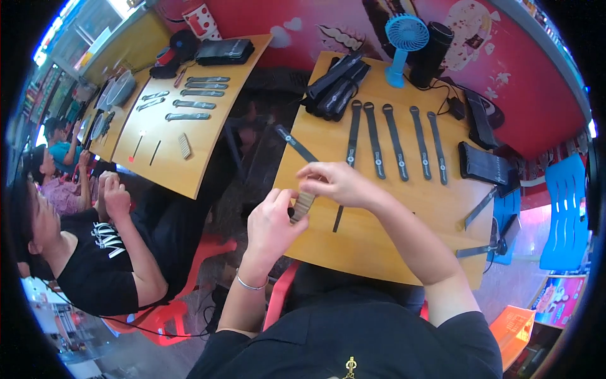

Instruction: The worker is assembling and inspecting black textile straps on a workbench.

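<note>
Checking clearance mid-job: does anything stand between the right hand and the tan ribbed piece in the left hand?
Nothing visible: the right hand is at the upper end of the tan ribbed piece, held in the left hand.

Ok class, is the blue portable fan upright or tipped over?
Upright: the blue portable fan stands with its round head above its handle.

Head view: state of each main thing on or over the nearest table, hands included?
Left hand, fingers closed on ribbed tan strip
Right hand, fingers bent by the strip's upper end; grip unclear
Angled strap, partly hidden by right hand
Five black straps, flat, side by side
Black bundles, piled
Blue fan, upright; spin unclear
Black cylinder, upright
</note>
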A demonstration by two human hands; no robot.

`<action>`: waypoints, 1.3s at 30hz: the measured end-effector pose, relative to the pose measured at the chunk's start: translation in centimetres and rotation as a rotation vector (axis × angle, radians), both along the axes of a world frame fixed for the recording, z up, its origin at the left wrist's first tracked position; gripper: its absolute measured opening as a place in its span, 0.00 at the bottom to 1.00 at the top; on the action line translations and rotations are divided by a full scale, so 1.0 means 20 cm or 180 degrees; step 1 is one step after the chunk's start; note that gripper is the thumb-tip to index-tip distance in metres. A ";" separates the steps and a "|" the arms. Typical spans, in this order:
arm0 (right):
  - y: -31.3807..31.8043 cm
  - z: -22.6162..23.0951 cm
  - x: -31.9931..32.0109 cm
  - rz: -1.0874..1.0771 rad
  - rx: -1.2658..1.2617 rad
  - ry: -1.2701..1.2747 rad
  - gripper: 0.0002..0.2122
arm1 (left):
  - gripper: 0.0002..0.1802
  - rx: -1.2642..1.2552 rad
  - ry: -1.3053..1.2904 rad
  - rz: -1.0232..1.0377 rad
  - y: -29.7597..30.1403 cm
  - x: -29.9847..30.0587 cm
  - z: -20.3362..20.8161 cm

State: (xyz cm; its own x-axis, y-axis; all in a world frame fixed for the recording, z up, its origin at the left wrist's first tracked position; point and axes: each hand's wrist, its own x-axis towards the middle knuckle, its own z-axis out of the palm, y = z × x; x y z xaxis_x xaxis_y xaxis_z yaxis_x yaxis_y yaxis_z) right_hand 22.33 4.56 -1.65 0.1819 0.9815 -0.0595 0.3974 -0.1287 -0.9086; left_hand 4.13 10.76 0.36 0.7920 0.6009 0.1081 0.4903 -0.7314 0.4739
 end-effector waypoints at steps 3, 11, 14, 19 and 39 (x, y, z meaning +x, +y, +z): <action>-0.10 0.01 0.08 0.0077 0.0247 0.0288 0.09 | 0.34 -0.0200 -0.0471 -0.0388 -0.03 0.05 0.04; -0.21 -0.12 1.01 -0.2425 0.1002 0.0688 0.14 | 0.40 -0.2437 -0.1165 -0.0353 -0.04 0.01 0.14; -0.13 -0.25 1.25 -0.2657 0.0632 0.0489 0.17 | 0.39 -0.3076 -0.1565 -0.0650 -0.06 0.01 0.14; -0.07 -0.24 1.28 -0.3009 0.0815 -0.0969 0.22 | 0.38 -0.4311 -0.2119 -0.0859 -0.09 0.04 0.18; -0.85 0.07 -0.33 -0.0551 -0.0364 0.2501 0.14 | 0.18 -0.4286 -0.3062 -0.0169 -0.34 0.03 0.07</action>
